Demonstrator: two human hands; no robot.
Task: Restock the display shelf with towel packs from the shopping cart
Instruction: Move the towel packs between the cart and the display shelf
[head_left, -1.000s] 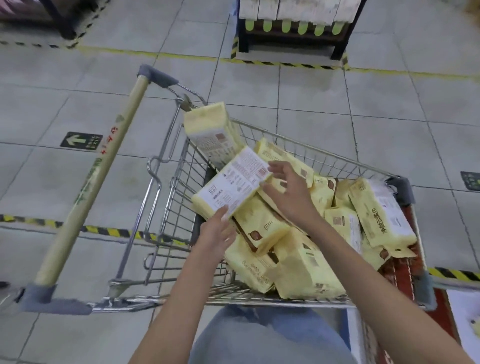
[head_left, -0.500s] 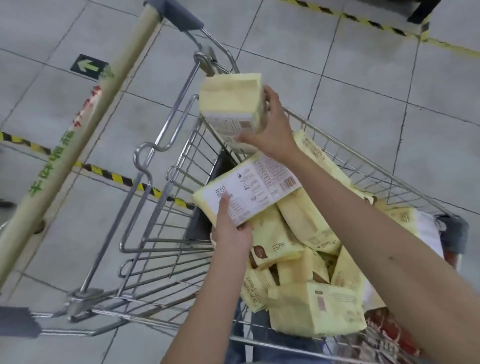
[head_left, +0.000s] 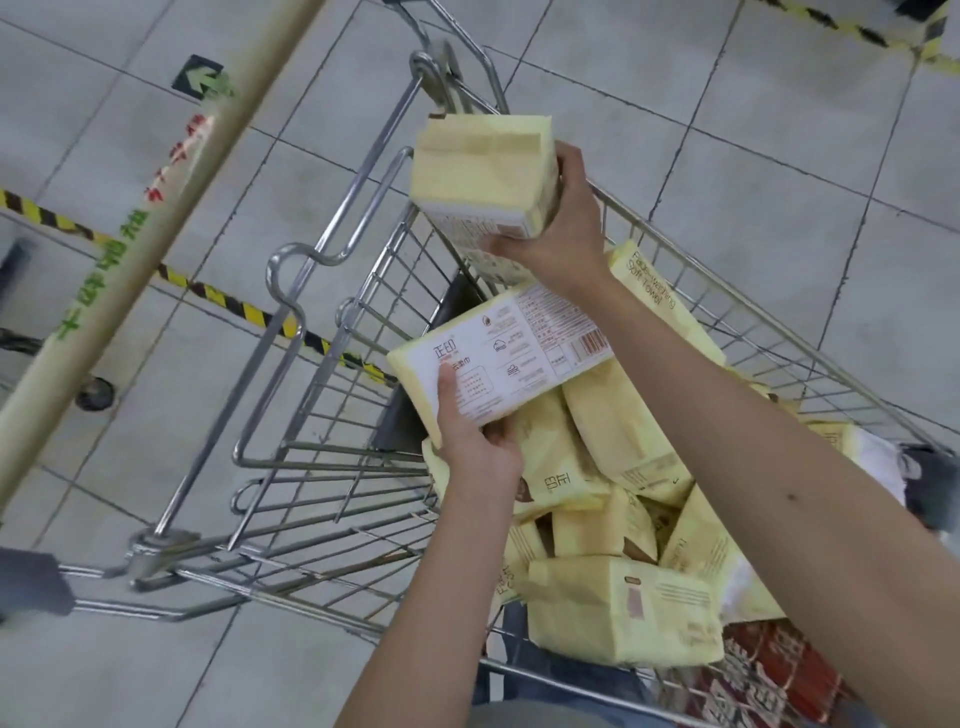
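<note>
Right hand (head_left: 566, 231), lately on the flat towel pack (head_left: 511, 358) which left hand (head_left: 478, 447) pinches at frame centre, now grips second pack (head_left: 483, 176) upper centre, above shopping cart (head_left: 379, 312): two ready for shelving.

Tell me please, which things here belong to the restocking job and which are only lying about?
Job: pale yellow label-up towel pack in left hand; pale yellow upright towel pack in right hand; heap of yellow packs; silver wire shopping cart.
Lying about: black-and-yellow striped floor tape; green arrow floor sticker; red printed packaging.
</note>
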